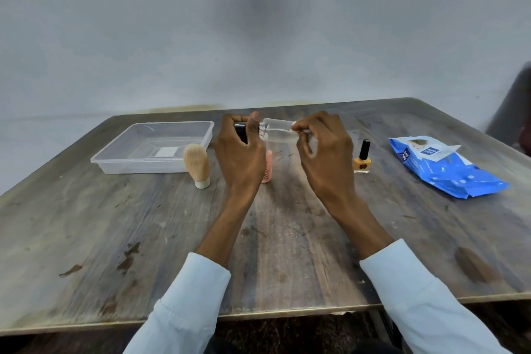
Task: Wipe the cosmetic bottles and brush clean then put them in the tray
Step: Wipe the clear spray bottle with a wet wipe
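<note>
A clear bottle (pixel 277 131) with a black cap lies sideways in the air above the table's middle. My left hand (pixel 240 152) grips its black cap end. My right hand (pixel 321 149) pinches a small white wipe (pixel 296 127) against the bottle's base. A pink bottle (pixel 267 167) stands on the table, partly hidden behind my left hand. A tan brush (pixel 196 164) stands upright just in front of the clear plastic tray (pixel 120 162), which holds only a white label. A yellow nail polish bottle (pixel 362 158) with a black cap stands right of my right hand.
A blue pack of wipes (pixel 448 171) lies at the right of the wooden table (pixel 287 238), its flap lifted. The grey wall runs behind the table's far edge. A dark object shows at the far right edge of the view.
</note>
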